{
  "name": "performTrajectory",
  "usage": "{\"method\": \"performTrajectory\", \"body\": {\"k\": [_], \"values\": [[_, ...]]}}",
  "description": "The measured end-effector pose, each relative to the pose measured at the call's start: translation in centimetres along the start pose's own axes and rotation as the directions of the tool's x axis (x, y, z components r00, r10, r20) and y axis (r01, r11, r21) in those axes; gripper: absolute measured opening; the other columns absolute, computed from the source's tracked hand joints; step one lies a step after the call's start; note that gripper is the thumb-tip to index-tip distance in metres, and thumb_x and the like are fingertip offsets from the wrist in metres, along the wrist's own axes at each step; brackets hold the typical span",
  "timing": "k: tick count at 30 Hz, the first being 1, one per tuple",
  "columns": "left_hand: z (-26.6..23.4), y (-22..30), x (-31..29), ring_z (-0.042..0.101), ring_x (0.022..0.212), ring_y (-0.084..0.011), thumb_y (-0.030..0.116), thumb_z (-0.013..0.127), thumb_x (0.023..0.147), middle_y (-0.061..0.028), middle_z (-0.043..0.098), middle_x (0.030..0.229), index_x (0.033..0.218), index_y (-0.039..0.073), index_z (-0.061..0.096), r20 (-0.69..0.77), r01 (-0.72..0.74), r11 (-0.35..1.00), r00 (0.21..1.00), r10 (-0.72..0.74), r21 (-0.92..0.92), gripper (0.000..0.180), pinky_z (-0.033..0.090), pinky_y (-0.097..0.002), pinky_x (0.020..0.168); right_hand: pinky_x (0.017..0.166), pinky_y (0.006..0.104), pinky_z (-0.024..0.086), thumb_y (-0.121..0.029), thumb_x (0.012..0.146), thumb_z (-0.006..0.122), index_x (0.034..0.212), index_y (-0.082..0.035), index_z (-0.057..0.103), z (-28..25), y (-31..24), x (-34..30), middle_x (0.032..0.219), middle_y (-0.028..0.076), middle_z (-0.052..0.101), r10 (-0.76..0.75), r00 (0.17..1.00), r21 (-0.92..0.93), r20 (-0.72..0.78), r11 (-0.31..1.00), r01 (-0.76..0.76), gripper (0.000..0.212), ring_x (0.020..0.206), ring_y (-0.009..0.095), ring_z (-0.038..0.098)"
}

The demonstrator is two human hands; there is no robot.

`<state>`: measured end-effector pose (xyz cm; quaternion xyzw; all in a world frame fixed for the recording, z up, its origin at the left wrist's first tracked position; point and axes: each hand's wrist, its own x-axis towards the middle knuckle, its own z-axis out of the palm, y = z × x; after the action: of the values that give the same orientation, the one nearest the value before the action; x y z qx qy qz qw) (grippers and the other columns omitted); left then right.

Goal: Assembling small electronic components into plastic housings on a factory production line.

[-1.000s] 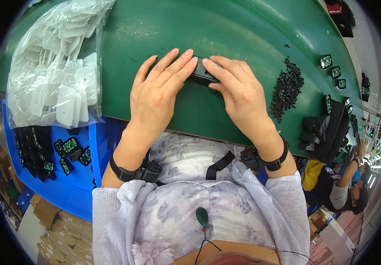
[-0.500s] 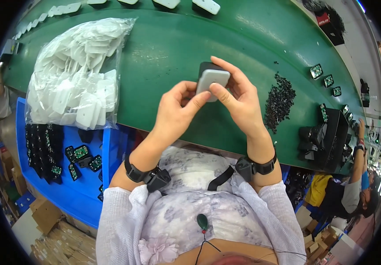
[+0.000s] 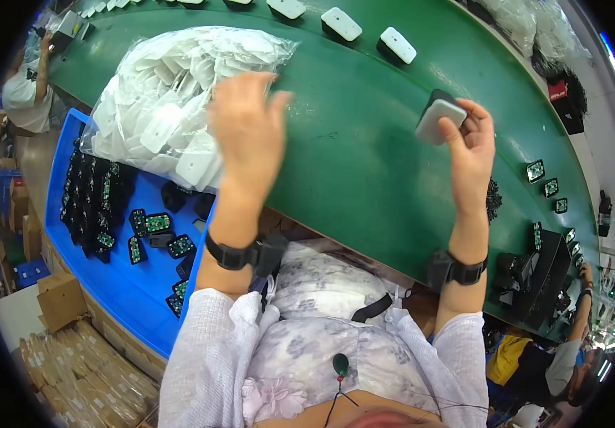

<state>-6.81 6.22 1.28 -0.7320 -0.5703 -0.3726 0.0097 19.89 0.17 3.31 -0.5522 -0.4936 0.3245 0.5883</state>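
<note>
My right hand (image 3: 470, 150) is out over the green bench, its thumb pressed on the pale lid of a small rounded black-and-white plastic case (image 3: 439, 120) and its fingers behind it. The case is tilted, with the black base on the far side. My left hand (image 3: 248, 132), slightly smeared by motion, is above the right edge of a clear plastic bag (image 3: 161, 135) full of white plastic covers. Its thumb stands apart from the fingers, and nothing shows in it.
Left of me, a blue bin (image 3: 118, 285) holds black cases with green circuit boards. Finished-looking cases (image 3: 341, 24) line the bench's far side. Circuit-board pieces (image 3: 535, 170) and a black box (image 3: 541, 274) sit at the right. Other people are at both sides.
Both hands were together on the case. My right hand has carried it to the right, while my left hand has let go and moved left to the bag. The view has shifted.
</note>
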Motion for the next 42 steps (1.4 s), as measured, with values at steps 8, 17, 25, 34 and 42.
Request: {"method": "performTrajectory", "body": {"k": [8,17,25,34,42], "values": [[1.0,-5.8,1.3,0.025,0.138,-0.0317,0.017,0.072,0.077,-0.0087,0.038,0.143,0.102,0.016,0.065,-0.046,0.231,0.797,0.968,-0.248,0.558,0.026,0.02,-0.0524,0.109,0.082,0.0263,0.047,-0.016,0.084,0.069,0.114,-0.001,0.061,-4.4,5.8,9.9,0.103,0.006,0.065,0.029,0.999,-0.278,-0.04,0.96,-0.039,0.035,0.094,0.014,0.06],[0.6,-7.1,1.1,0.037,0.131,-0.0289,0.023,0.067,0.083,-0.0041,0.049,0.135,0.092,0.017,0.068,-0.094,0.163,0.807,0.987,-0.133,0.568,0.011,0.026,-0.049,0.106,0.078,0.0286,0.05,-0.019,0.082,0.072,0.109,-0.001,0.064,-4.9,7.7,13.6,0.099,0.009,0.067,0.249,0.961,-0.335,0.122,0.921,-0.196,0.033,0.089,0.016,0.062],[-2.8,-3.1,0.1,0.058,0.1,-0.0236,0.022,0.059,0.091,-0.008,0.062,0.107,0.097,0.006,0.064,-0.224,0.22,0.973,0.947,-0.23,-0.068,0.018,0.048,-0.0369,0.078,0.078,0.0304,0.05,-0.028,0.08,0.074,0.102,-0.003,0.069,-5.8,8.2,15.4,0.094,0.008,0.067,0.306,0.932,-0.434,0.194,0.879,-0.198,0.034,0.087,0.016,0.061],[0.4,5.3,-4.5,0.063,0.061,-0.0176,0.009,0.049,0.097,-0.014,0.063,0.084,0.105,-0.004,0.049,0.538,0.555,0.29,0.831,-0.143,-0.78,0.015,0.047,-0.0235,0.049,0.069,0.0334,0.051,-0.025,0.081,0.068,0.09,-0.003,0.068,-12.7,1.7,9.0,0.083,0.012,0.069,-0.026,0.997,-0.819,0.071,0.569,0.073,0.024,0.076,0.02,0.064],[1.9,8.9,-6.9,0.062,0.063,-0.0153,0.002,0.049,0.095,-0.0151,0.064,0.09,0.127,-0.002,0.047,0.696,0.667,0.211,0.709,0.117,-0.715,0.033,0.049,-0.0222,0.052,0.07,0.0296,0.049,-0.011,0.082,0.067,0.094,-0.002,0.066,-15.7,2.6,-2.0,0.085,0.009,0.064,0.073,0.997,-0.875,-0.014,0.481,-0.048,0.015,0.075,0.02,0.061]]}}
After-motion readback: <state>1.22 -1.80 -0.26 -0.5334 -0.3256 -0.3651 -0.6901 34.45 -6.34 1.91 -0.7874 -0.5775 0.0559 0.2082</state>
